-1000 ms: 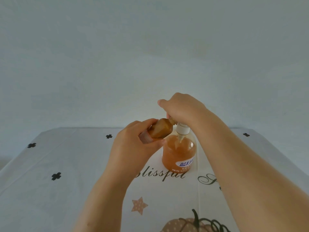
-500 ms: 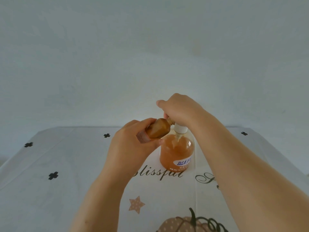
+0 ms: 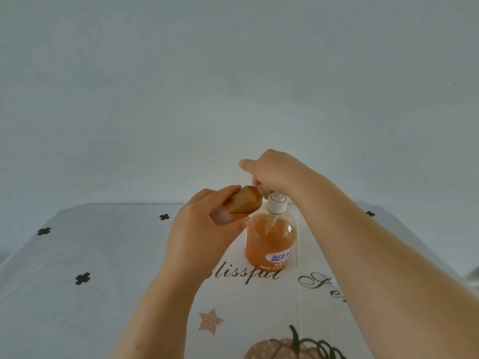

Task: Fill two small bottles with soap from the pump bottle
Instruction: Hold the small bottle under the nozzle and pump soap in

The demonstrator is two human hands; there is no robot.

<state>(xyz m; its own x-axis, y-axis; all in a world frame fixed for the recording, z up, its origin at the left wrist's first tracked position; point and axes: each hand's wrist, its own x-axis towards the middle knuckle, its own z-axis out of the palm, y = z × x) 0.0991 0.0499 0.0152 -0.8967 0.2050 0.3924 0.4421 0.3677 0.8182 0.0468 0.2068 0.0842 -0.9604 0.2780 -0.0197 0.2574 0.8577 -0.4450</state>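
A clear pump bottle [image 3: 270, 242] of orange soap with a white collar stands on the table [image 3: 103, 268]. My right hand [image 3: 274, 171] sits on top of its pump head, fingers curled over it, hiding the nozzle. My left hand [image 3: 204, 229] grips a small bottle [image 3: 242, 202], tilted with its mouth up against the pump nozzle; it looks mostly full of orange soap. No other small bottle is visible.
The table wears a white cloth printed with black crosses, a star, a pumpkin [image 3: 285, 348] and script lettering. A plain pale wall rises behind its far edge. A small pale object [image 3: 334, 282] peeks from behind my right forearm.
My right hand has risen slightly, and more of the white pump neck shows under it. The small bottle stays at the nozzle. The view has shifted a little.
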